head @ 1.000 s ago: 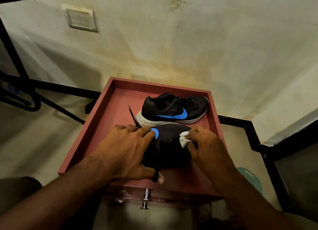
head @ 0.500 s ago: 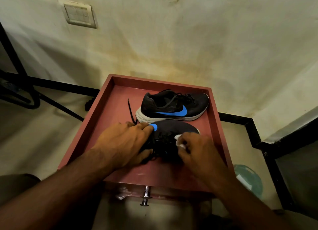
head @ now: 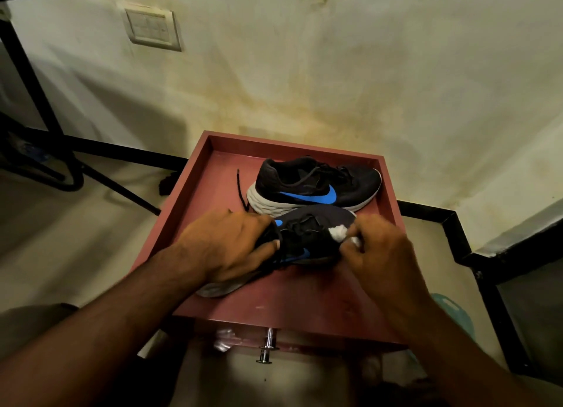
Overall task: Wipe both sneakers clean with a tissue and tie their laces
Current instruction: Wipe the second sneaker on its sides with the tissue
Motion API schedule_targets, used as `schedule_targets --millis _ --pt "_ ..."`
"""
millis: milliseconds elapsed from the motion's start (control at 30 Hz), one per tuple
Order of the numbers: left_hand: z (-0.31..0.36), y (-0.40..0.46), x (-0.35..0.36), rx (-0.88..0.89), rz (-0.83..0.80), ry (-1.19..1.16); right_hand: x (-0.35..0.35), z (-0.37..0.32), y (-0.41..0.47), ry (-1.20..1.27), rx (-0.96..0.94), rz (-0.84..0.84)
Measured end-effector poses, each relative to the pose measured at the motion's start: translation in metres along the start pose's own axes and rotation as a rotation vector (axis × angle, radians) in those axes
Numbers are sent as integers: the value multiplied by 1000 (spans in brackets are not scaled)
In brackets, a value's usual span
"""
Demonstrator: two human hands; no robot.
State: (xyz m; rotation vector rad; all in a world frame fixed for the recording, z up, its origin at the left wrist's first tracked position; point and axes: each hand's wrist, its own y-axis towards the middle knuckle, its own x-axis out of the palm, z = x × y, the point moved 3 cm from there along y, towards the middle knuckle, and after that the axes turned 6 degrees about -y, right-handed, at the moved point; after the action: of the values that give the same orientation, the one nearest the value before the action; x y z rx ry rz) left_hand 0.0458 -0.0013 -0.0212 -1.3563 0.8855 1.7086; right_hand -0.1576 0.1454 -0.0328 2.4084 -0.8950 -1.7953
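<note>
We see a shallow, square red tray (head: 182, 207) with raised walls holding both sneakers. The far sneaker (head: 316, 182) stands upright at twelve o'clock in the tray, close to the back wall, its black mesh upper smooth, its pale ridged sole thick, a blue swoosh on the side, toe pointing to three o'clock. The near sneaker (head: 307, 236) lies just in front of it, tilted, with its grey sole edge showing at seven o'clock. Our left hand (head: 225, 248) grips its heel end, fingers curled over the dark fabric. Our right hand (head: 380, 251) sits at the toe end, its fingers pinching a crumpled white tissue (head: 338, 231) against the upper. A loose black lace (head: 240, 187) trails over the tray floor toward ten o'clock. The tray floor is bare along its left side and along the front strip at six o'clock, where the paint looks scuffed. The right wall runs close to the right hand. Under the front edge a small metal knob (head: 266, 350) sticks out. Behind, a stained pale wall carries a switch plate (head: 150, 27) at eleven o'clock, with black metal frames (head: 457, 233) to either side.
</note>
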Motion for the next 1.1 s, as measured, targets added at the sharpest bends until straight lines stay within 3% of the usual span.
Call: schedule_targets --millis 100,300,400,533,700,833,867,1000,1033,1100 --pt "6 2 2 27 1 1 -7 6 3 77 28 65" --pt "16 5 0 42 52 100 35 -46 -26 135 -268 -99" --pt "11 6 2 24 56 67 33 -44 -20 149 -311 -153" --pt "4 3 -4 -11 116 1 22 -23 -8 21 -205 -168" --pt "15 -12 -38 196 274 14 15 -5 -3 0 -65 -217" --pt "27 -24 -44 376 68 -456 20 -11 -3 -85 -82 -252" --pt "28 -25 -45 376 89 -558 20 -11 -2 -85 -79 -255" --pt "2 -19 -54 29 460 -501 19 -11 -2 -84 -74 -247" --pt "-8 -17 -53 -50 459 -438 19 -11 -2 -85 -81 -241" --pt "-22 -14 -43 -205 208 -271 19 -11 -3 -80 -89 -230"
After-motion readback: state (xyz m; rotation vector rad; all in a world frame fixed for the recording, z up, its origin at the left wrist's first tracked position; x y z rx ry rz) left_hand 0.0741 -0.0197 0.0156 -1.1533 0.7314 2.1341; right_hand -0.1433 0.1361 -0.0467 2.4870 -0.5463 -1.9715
